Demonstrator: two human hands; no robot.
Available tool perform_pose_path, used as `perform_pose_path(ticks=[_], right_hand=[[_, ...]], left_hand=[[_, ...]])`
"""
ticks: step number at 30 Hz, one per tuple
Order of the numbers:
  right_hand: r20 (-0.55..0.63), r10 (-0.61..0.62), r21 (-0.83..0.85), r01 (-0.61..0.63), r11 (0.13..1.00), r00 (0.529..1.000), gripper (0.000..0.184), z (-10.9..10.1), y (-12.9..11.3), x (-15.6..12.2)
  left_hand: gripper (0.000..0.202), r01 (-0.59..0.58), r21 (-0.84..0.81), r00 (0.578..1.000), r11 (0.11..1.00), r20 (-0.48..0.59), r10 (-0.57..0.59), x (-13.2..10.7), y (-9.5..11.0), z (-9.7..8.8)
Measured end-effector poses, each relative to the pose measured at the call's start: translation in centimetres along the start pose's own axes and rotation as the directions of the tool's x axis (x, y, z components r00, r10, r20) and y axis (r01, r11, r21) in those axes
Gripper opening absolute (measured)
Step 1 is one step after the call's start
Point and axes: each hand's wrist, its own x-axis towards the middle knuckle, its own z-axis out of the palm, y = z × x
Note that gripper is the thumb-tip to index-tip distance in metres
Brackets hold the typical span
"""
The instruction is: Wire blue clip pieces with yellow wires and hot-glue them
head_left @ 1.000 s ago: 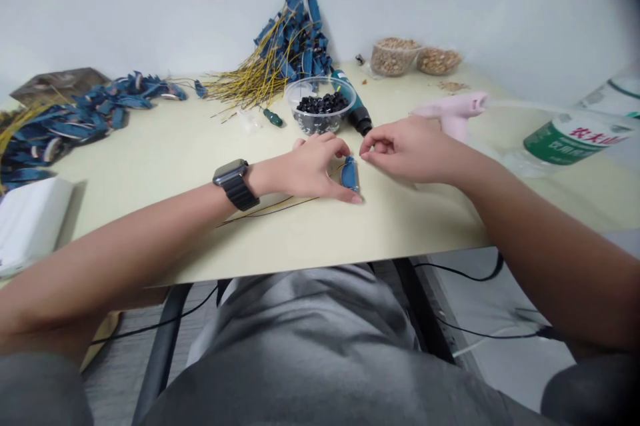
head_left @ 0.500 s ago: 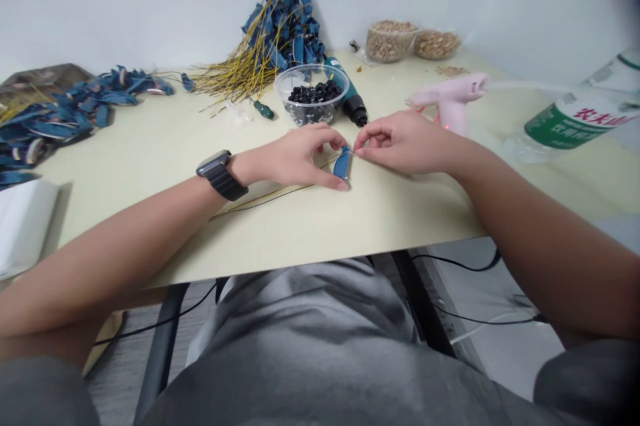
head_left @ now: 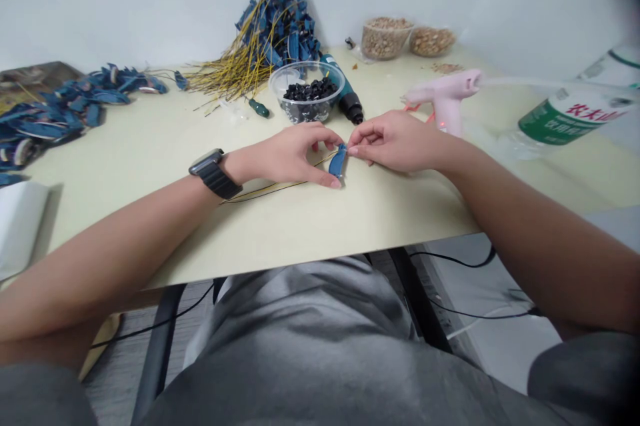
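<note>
Between the thumb and fingers of my left hand is a small curved blue plastic piece, held just above or on the pale table. Yellow and dark wires trail from it to the left, beneath that hand. My right hand pinches at the upper right end of the blue piece, its thumb and index finger closed together. Whatever lies between those fingertips is too small to make out. A clear round tub of small black parts stands just behind my hands.
A heap of blue pieces with yellow wires leans on the wall; more blue pieces lie left. Behind the tub is a dark green power tool. A pink glue gun and a large bottle stand right. The table's front edge is near.
My right fingertips have come slightly closer to the blue piece's upper end. The whole view has shifted a little; my left hand keeps its hold.
</note>
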Motion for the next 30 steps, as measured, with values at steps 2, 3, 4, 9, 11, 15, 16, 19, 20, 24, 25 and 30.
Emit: perform_pose_path(ticks=[2, 3, 4, 9, 11, 15, 16, 19, 20, 24, 25, 30], right_hand=[[0.002, 0.004, 0.004, -0.004, 1.000, 1.000, 0.014, 0.03, 0.02, 0.04], [0.000, 0.005, 0.007, -0.005, 1.000, 1.000, 0.015, 0.04, 0.01, 0.04], [0.000, 0.005, 0.012, -0.005, 1.000, 1.000, 0.016, 0.03, -0.02, 0.03], [-0.004, -0.014, 0.046, 0.014, 0.999, 1.000, 0.019, 0.02, -0.18, -0.08], [-0.009, -0.028, 0.055, 0.028, 0.998, 1.000, 0.020, 0.03, -0.25, -0.15], [-0.011, -0.048, 0.067, 0.048, 0.997, 0.999, 0.027, 0.15, -0.25, -0.27], [-0.012, -0.053, 0.069, 0.053, 0.996, 0.999, 0.029, 0.20, -0.21, -0.27], [-0.016, -0.066, 0.069, 0.067, 0.995, 0.998, 0.030, 0.35, -0.03, -0.24], [-0.018, -0.069, 0.069, 0.070, 0.995, 0.997, 0.029, 0.40, 0.02, -0.23], [-0.026, -0.095, 0.065, 0.096, 0.993, 0.995, 0.025, 0.49, 0.16, -0.22], [-0.030, -0.102, 0.058, 0.103, 0.993, 0.994, 0.024, 0.51, 0.17, -0.22], [-0.056, -0.112, 0.038, 0.114, 0.993, 0.992, 0.023, 0.62, 0.20, -0.15]], left_hand=[[0.088, 0.003, -0.004, 1.000, 1.000, 0.001, -0.003, -0.01, 0.07, -0.01], [0.088, 0.003, -0.005, 1.000, 1.000, 0.002, -0.003, -0.02, 0.10, -0.02], [0.088, 0.003, -0.006, 1.000, 1.000, 0.004, -0.003, -0.02, 0.12, -0.02], [0.086, 0.006, -0.005, 1.000, 1.000, 0.007, -0.006, -0.03, 0.14, -0.02], [0.087, 0.001, -0.008, 1.000, 1.000, 0.004, -0.001, -0.02, 0.12, -0.02], [0.088, -0.002, -0.018, 1.000, 1.000, 0.001, 0.002, 0.02, 0.08, 0.01], [0.088, -0.003, -0.019, 1.000, 1.000, 0.000, 0.003, 0.03, 0.06, 0.03], [0.087, -0.007, -0.024, 1.000, 1.000, -0.005, 0.007, 0.03, 0.04, 0.05], [0.088, -0.006, -0.026, 1.000, 1.000, -0.006, 0.006, 0.03, 0.04, 0.05], [0.090, -0.001, -0.035, 1.000, 0.999, -0.012, 0.000, -0.03, 0.05, 0.06], [0.090, -0.002, -0.037, 1.000, 0.999, -0.012, 0.001, -0.05, 0.02, 0.07], [0.091, -0.001, -0.049, 1.000, 0.999, -0.021, 0.000, -0.06, -0.28, 0.20]])
